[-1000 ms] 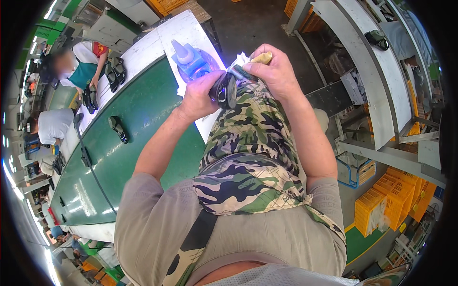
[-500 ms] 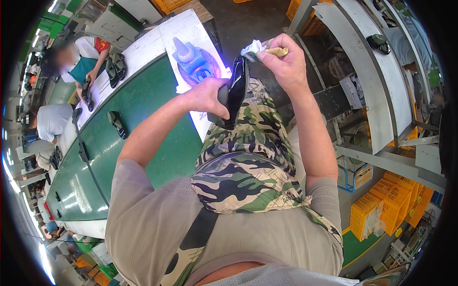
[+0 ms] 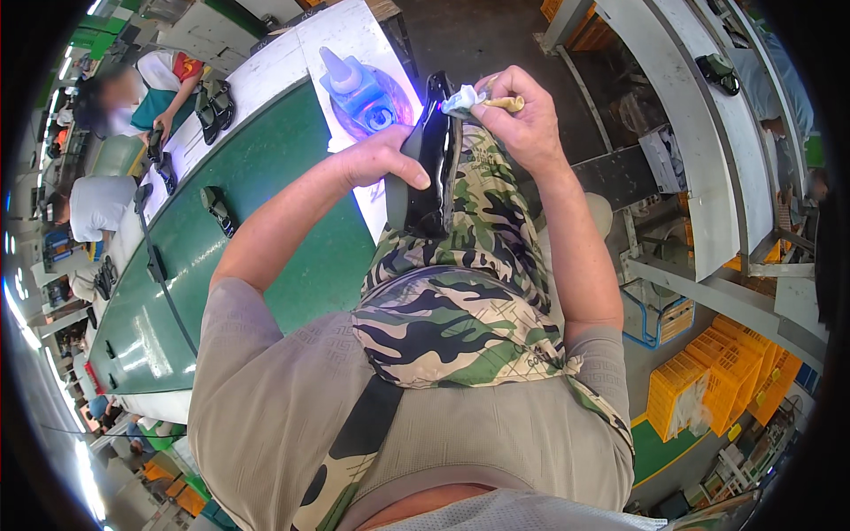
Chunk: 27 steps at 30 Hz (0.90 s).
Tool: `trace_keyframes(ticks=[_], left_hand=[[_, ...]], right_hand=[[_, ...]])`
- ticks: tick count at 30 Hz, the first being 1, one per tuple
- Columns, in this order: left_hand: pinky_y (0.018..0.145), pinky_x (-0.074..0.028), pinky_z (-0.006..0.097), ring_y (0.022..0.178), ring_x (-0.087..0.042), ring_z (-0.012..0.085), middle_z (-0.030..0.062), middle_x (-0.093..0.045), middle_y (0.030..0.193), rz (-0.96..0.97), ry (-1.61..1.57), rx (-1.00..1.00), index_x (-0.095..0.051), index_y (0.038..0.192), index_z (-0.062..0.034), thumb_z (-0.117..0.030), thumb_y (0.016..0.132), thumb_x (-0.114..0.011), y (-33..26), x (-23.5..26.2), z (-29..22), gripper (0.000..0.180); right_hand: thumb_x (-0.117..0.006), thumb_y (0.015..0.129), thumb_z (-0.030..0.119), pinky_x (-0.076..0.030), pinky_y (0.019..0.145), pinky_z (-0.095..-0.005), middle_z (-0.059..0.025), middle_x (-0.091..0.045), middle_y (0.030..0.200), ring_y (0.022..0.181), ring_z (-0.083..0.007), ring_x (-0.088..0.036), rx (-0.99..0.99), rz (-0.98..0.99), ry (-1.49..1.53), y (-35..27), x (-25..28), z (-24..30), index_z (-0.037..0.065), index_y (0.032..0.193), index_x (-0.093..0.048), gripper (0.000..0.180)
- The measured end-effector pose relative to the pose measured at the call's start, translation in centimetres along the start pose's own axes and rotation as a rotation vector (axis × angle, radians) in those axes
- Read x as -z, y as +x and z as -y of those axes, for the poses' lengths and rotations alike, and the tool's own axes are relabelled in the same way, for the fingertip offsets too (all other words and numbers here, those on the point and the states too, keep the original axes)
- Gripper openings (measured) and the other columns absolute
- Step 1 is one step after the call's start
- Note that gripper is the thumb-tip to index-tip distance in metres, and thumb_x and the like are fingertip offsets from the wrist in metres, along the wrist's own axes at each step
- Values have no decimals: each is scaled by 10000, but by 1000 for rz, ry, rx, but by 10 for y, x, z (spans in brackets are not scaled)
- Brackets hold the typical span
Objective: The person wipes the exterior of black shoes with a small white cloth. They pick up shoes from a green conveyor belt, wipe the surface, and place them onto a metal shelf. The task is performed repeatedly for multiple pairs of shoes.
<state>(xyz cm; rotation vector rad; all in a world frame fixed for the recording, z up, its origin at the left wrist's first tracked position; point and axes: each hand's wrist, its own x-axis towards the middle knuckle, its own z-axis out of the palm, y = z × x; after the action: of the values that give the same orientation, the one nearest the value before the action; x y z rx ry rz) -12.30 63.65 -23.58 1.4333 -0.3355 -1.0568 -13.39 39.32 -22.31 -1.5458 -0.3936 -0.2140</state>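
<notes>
My left hand (image 3: 382, 163) is closed round a glossy black shoe (image 3: 434, 177), its thumb lying across the side. The shoe is held up on end over my camouflage apron (image 3: 482, 239). In my right hand (image 3: 531, 126) a crumpled whitish cloth (image 3: 464, 100) is pinched, and it touches the shoe's upper right edge. A yellowish piece (image 3: 506, 103) sticks out between those fingers; its kind I cannot make out. Beyond my left hand, a blue-lit squeeze bottle (image 3: 354, 88) with a pointed nozzle stands in a round dish on a white board.
A green conveyor belt (image 3: 292, 177) runs along my left, with a black shoe (image 3: 215, 209) on it. Across it a person (image 3: 164, 84) handles shoes. Metal racking (image 3: 708, 177) stands at my right, above yellow crates (image 3: 708, 372).
The shoe has turned more upright, and the cloth has slid from its top end down along its right edge. My right hand has come slightly lower and left.
</notes>
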Motion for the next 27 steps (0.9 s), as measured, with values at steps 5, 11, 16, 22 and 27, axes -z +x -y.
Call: trace_keyframes(ticks=[5, 11, 16, 22, 27], left_hand=[[841, -486, 289, 913, -623, 174, 90, -660, 1013, -10, -202, -13, -591, 1193, 39, -187, 613, -759, 7, 3, 13, 645], [898, -518, 327, 947, -662, 206, 120, -672, 1071, -95, -330, -63, -548, 1245, 43, -200, 660, -745, 14, -2, 14, 664], [909, -541, 365, 944, -678, 226, 143, -672, 1090, -156, -425, -53, -541, 1243, 40, -222, 744, -718, 24, 1, 26, 591], [918, -541, 379, 960, -683, 231, 130, -680, 1103, -149, -597, -13, -589, 1204, 26, -192, 823, -675, 32, -7, 28, 447], [934, -539, 420, 961, -688, 261, 148, -682, 1099, -163, -745, 29, -576, 1216, 13, -189, 857, -649, 40, -10, 37, 419]], right_hand=[[-702, 765, -1, -466, 753, -268, -73, -635, 878, 836, -108, -565, -67, 4, 88, -15, -5, -12, 50, 776, -496, 213], [-703, 779, 1, -438, 774, -267, -85, -618, 941, 871, -109, -543, -178, 104, 172, -31, 0, -15, 64, 794, -501, 213], [-711, 772, 13, -426, 792, -274, -100, -613, 974, 892, -118, -536, -255, 161, 229, -38, 10, -12, 70, 795, -498, 222], [-706, 768, 21, -423, 794, -276, -112, -618, 972, 896, -133, -544, -212, 153, 215, -48, 21, 1, 65, 785, -489, 222], [-695, 763, 23, -418, 779, -277, -121, -621, 956, 881, -130, -542, -89, 152, 163, -56, 28, 3, 69, 771, -461, 239]])
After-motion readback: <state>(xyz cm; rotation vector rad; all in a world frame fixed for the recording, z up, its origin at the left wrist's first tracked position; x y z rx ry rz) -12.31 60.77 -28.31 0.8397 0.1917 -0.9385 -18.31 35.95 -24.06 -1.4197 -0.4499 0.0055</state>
